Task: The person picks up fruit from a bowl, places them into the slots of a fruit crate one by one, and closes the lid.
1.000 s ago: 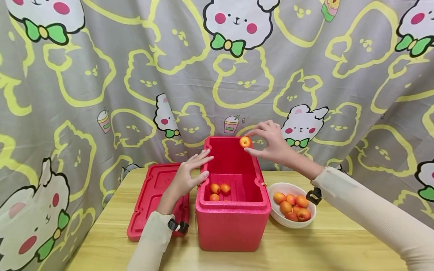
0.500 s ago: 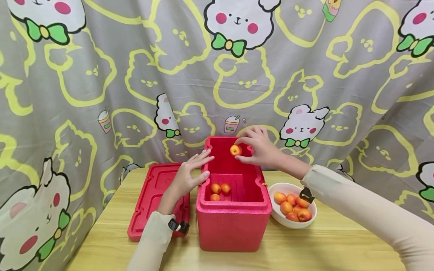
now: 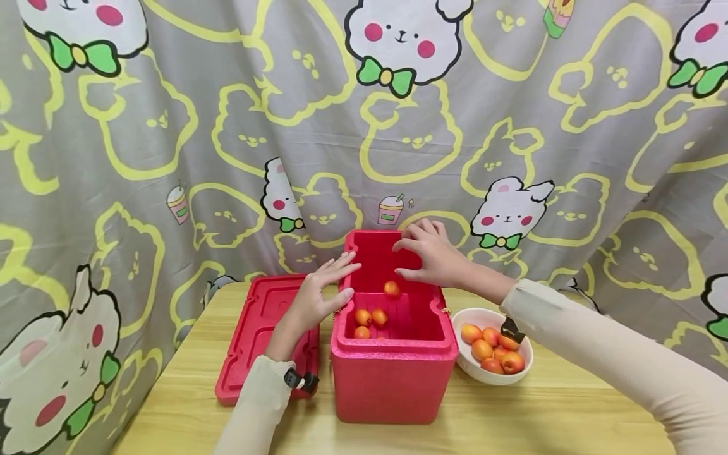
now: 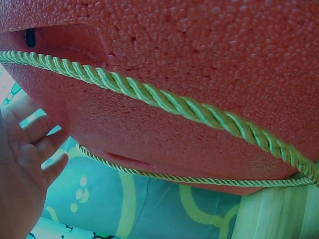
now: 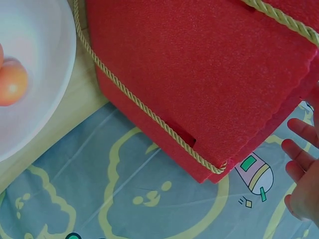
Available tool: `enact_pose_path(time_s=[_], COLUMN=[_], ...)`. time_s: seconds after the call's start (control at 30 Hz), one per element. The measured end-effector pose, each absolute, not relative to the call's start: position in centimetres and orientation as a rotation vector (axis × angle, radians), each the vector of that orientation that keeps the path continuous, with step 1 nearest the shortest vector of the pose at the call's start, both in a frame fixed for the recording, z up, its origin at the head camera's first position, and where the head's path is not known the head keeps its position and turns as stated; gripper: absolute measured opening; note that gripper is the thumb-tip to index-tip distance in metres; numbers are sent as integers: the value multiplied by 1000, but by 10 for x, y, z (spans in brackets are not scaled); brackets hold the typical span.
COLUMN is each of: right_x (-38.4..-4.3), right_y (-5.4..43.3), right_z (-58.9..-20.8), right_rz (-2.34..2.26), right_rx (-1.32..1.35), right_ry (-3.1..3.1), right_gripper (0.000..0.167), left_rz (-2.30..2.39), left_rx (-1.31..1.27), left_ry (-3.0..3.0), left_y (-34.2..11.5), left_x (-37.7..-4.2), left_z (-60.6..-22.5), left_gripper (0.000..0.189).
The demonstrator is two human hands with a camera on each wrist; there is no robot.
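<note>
A red foam box (image 3: 392,388) stands uncovered in the middle of the table. Inside it, an orange-red apricot (image 3: 392,289) hangs in mid-air below my right hand (image 3: 432,258), clear of the fingers. That hand is over the box's right rim, thumb and fingers parted. Several apricots (image 3: 379,316) lie on the box floor; the front wall partly hides them. My left hand (image 3: 313,297) rests at the left rim with fingers extended, and in the left wrist view the fingers lie along the box's edge. The apricots inside the box are out of sight of both wrist cameras.
A white bowl (image 3: 469,371) of apricots stands right of the box. The red lid (image 3: 239,354) lies on the wooden table (image 3: 512,420) at the left. Twisted gold rope (image 5: 134,102) runs along the box's sides. A patterned curtain (image 3: 318,139) hangs close behind.
My right hand carried an apricot leftward over the box and let it go; the fruit has dropped away from the fingers. My left hand has stayed at the rim.
</note>
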State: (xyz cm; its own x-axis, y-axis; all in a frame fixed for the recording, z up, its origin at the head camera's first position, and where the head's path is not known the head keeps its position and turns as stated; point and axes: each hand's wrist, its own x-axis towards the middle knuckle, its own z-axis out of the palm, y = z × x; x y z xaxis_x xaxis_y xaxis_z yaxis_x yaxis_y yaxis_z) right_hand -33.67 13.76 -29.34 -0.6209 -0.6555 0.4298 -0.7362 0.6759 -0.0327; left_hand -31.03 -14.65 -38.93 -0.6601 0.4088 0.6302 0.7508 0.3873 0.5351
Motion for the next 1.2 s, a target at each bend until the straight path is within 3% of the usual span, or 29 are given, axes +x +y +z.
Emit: enact_pose_path(time_s=[0.63,1.2], right_x=[-338,-338], right_y=[153,215], right_z=[-297,-313], right_rz=[318,459], right_rx=[1083,965], right_ry=[-2449,-2377], right_gripper=[36,33], left_rz=[-1159,-1148], left_rx=[-999,-1012], left_ry=[-2245,-2230], left_y=[-144,-146], left_x=[-310,-310], left_z=[-390,-390], left_gripper=[54,55])
